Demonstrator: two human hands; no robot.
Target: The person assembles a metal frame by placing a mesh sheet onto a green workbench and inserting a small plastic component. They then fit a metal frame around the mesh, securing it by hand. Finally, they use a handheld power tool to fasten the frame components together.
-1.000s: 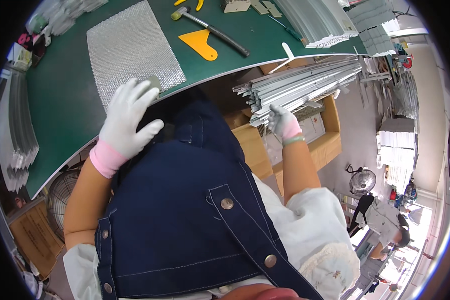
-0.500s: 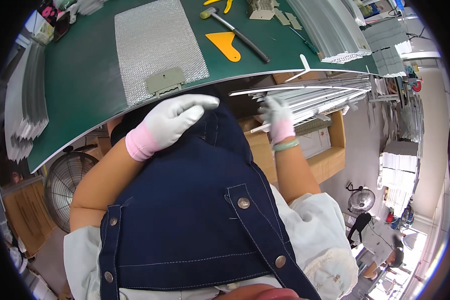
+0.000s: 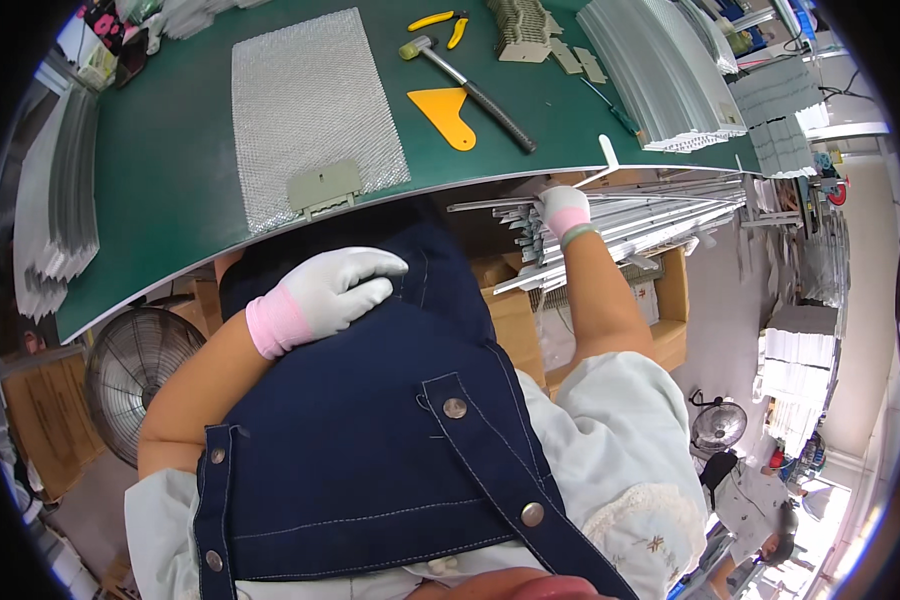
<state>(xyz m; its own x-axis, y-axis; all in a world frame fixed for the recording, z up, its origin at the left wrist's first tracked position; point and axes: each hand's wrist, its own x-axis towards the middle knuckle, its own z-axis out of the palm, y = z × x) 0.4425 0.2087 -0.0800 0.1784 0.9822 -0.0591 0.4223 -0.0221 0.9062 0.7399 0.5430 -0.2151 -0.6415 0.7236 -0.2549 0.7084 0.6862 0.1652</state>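
My left hand, in a white glove with a pink cuff, rests before my dark blue apron. Its thumb stands apart from the fingers and it holds nothing. Past the table's front edge, my right hand, gloved alike, lies on the near ends of a bundle of long silvery metal strips. Its fingertips are hidden among the strips, so their grip does not show. A silvery honeycomb mesh sheet lies on the green table, with a grey-green plastic piece on its near edge.
A yellow scraper, a hammer and yellow-handled pliers lie on the table. Stacked metal panels stand left and right. Below are a floor fan and a cardboard box. Another person is at lower right.
My right hand has moved up and inward onto the strip ends. The left hand has drawn slightly back toward my body. The view has shifted a little.
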